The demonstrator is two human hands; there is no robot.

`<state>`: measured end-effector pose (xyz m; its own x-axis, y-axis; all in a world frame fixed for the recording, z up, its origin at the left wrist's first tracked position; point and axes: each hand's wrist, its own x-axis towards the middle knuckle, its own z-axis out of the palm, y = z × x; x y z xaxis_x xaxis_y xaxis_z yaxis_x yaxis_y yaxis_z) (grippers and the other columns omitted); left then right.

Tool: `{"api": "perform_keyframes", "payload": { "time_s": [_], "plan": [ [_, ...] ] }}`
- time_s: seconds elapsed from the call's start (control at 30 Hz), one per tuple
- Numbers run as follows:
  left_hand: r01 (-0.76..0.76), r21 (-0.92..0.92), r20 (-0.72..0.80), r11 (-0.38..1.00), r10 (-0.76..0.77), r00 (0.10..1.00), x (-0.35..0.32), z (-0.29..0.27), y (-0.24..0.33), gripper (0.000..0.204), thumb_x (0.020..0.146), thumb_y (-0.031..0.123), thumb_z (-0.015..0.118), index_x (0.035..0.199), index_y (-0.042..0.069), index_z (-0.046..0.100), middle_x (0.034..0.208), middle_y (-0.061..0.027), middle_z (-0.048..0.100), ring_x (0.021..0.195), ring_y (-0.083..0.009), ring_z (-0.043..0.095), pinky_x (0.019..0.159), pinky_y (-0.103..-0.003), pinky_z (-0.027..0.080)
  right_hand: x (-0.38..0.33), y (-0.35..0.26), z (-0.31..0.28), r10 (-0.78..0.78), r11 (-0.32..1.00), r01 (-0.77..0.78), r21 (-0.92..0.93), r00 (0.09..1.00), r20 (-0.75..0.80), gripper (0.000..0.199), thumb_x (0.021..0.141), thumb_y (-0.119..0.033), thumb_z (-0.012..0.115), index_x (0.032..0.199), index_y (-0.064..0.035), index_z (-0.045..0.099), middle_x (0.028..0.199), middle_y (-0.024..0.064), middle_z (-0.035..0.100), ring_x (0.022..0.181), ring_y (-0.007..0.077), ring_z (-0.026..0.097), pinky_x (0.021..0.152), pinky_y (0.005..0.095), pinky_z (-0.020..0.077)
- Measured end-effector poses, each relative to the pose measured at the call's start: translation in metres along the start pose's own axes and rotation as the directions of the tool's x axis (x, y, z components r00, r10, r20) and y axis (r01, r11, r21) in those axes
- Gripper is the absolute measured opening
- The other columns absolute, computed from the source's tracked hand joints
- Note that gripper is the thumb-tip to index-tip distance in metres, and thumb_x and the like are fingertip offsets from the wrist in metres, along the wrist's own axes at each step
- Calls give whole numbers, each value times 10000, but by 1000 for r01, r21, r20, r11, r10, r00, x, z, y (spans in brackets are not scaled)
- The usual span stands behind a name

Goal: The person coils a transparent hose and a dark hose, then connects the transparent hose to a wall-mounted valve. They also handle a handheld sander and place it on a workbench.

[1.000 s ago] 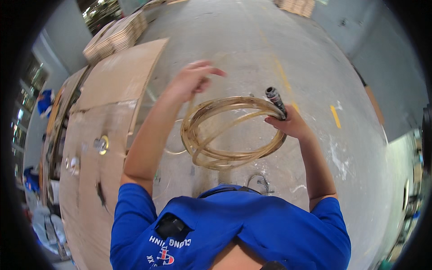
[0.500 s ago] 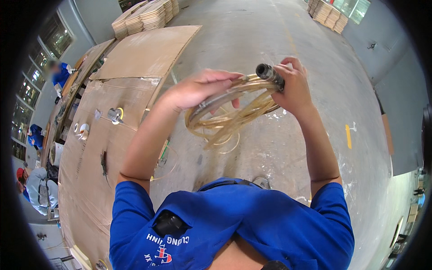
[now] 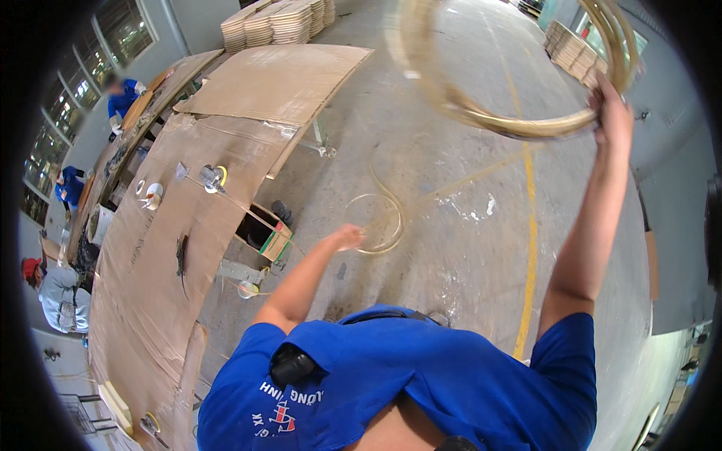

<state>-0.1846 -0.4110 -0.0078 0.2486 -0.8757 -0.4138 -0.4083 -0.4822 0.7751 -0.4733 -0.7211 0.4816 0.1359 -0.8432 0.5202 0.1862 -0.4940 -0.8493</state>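
My right hand (image 3: 614, 113) is raised far out at the upper right, its fingers closed around a coil of clear yellowish hose (image 3: 519, 128). Part of the coil runs past the top of the view, and it is smeared by motion. Low in front of me, my left hand (image 3: 348, 237) is blurred and looks closed on a strand of the same hose. A faint streak of hose stretches from it up toward the coil. Thin loops of hose (image 3: 400, 225) curve just beside that hand. The dark fitting cannot be made out.
A cardboard-covered table (image 3: 150, 301) stands at my left. On it are a round grey-and-yellow tool (image 3: 213, 179), a white cup (image 3: 153, 194) and a dark tool (image 3: 181, 255). Beside it sits an open box (image 3: 265, 231). Several people work beyond. Stacked boards (image 3: 278, 26) stand farther off.
My hands have moved apart: the right swung up and outward with the coil, the left dropped down and toward me. The coil has opened into a wide ring.
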Motion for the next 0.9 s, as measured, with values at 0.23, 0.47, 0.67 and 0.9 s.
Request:
{"api": "perform_keyframes", "payload": {
  "time_s": [0.23,0.47,0.67,0.9],
  "plan": [
    [-72,-901,-78,429,4,997,-95,-109,20,273,889,285,536,724,68,558,649,-26,538,577,-127,522,560,-253,450,-58,149,-66,216,912,-166,-374,972,96,198,725,-237,688,699,-55,614,614,9,558,549,118,505,517,274,383],
    [-311,-935,-315,169,4,949,-61,-80,204,271,925,302,481,1105,100,498,1032,-97,553,973,-259,521,823,-430,416,-219,219,47,259,825,-107,-556,945,201,422,647,-280,820,837,5,573,632,71,595,462,134,530,440,284,423],
    [-433,-897,-426,84,-427,798,-17,-39,235,355,966,293,395,1252,94,324,1133,-101,475,998,-264,494,871,-455,387,-298,171,91,468,884,-397,-247,764,445,486,646,-233,816,951,40,554,792,92,624,699,194,592,658,309,475],
    [-412,-911,-411,25,-137,901,-35,-53,228,256,955,214,401,1135,32,415,1088,-129,555,894,-251,583,745,-393,491,-303,182,95,288,957,-207,-202,745,601,448,612,-58,708,1026,-1,549,883,85,628,806,218,595,748,321,465]
  ]
}}
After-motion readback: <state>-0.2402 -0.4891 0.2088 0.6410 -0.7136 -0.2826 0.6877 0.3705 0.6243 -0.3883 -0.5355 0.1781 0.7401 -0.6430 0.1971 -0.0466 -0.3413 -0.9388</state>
